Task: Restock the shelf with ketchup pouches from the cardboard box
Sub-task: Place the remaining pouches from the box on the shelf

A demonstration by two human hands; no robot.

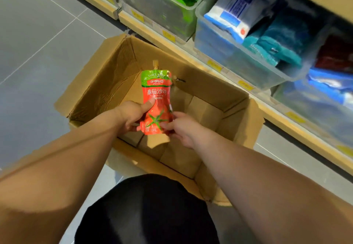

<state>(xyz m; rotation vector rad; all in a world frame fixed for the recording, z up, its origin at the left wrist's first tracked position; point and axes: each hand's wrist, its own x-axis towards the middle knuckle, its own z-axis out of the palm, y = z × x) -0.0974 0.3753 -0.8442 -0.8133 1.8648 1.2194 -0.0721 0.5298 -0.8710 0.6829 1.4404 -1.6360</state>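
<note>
Closest to me a black garment (147, 211) fills the bottom of my view, both bare forearms reaching past it. My left hand (131, 115) grips the ketchup pouch (157, 102), its thumb (150, 103) flat on the front at the left edge and fingers curled behind; my right hand (183, 129) pinches the lower right corner. The pouch hangs over the open cardboard box (99, 90), its long axis running away from me, spout cap pointing toward the shelf (191, 50). On its green top band I read "SINCE", on the red body "番茄沙司" above a tomato picture. The shelf's yellow price tags (245, 85) are too blurred to read
</note>
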